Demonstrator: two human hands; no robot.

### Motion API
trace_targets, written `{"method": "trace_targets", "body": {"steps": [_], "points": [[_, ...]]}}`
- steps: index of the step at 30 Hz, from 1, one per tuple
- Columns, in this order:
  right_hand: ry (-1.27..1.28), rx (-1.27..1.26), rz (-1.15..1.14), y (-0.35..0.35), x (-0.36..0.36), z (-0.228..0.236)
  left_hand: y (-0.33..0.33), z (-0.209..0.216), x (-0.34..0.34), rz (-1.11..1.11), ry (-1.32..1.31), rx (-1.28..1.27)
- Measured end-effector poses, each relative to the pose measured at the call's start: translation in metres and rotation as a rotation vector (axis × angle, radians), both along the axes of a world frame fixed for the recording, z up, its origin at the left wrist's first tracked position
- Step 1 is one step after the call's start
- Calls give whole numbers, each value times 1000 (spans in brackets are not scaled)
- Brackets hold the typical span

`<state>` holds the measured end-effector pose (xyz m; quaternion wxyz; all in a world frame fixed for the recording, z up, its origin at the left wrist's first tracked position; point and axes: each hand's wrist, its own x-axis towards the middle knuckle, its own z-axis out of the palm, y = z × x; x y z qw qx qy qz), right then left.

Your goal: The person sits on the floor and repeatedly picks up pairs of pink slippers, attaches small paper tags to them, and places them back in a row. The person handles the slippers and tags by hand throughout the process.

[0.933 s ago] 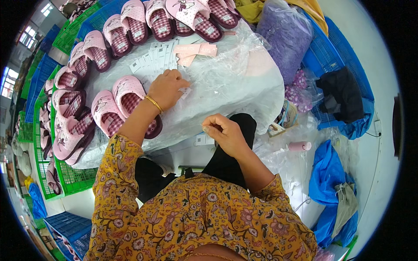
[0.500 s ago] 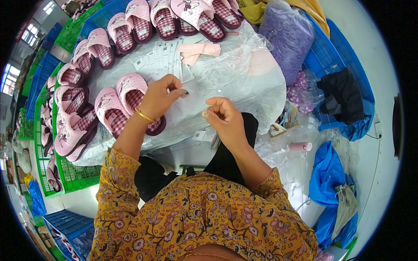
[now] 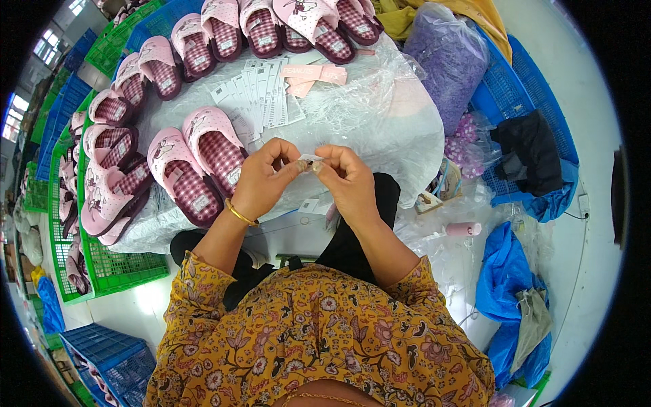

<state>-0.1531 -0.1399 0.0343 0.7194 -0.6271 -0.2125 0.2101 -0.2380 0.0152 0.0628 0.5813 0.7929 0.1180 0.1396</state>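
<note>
Left hand (image 3: 266,180) and right hand (image 3: 349,186) pinch, apparently, a small white tag (image 3: 310,157); slack fingers (image 3: 342,159) could drop it off the bench's (image 3: 386,125) near edge.

Forearms (image 3: 388,252) slanted inward, converging above the near edge of the worktop (image 3: 386,129). Left hand (image 3: 266,180): fingers curled, thumb and forefinger pinched. Right hand (image 3: 350,188) mirrored it, also pinching. Thumb tips nearly met; wrists (image 3: 245,207) sat well apart, lower than the fingertips in view.
</note>
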Motion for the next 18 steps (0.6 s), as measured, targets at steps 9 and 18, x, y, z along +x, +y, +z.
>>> {"method": "trace_targets", "body": {"steps": [9, 18], "points": [[24, -48, 118, -9, -2, 4, 4, 3, -6, -123, 92, -359], [-572, -267, 130, -22, -5, 15, 1, 4, -27, -102, -7, 308]]}}
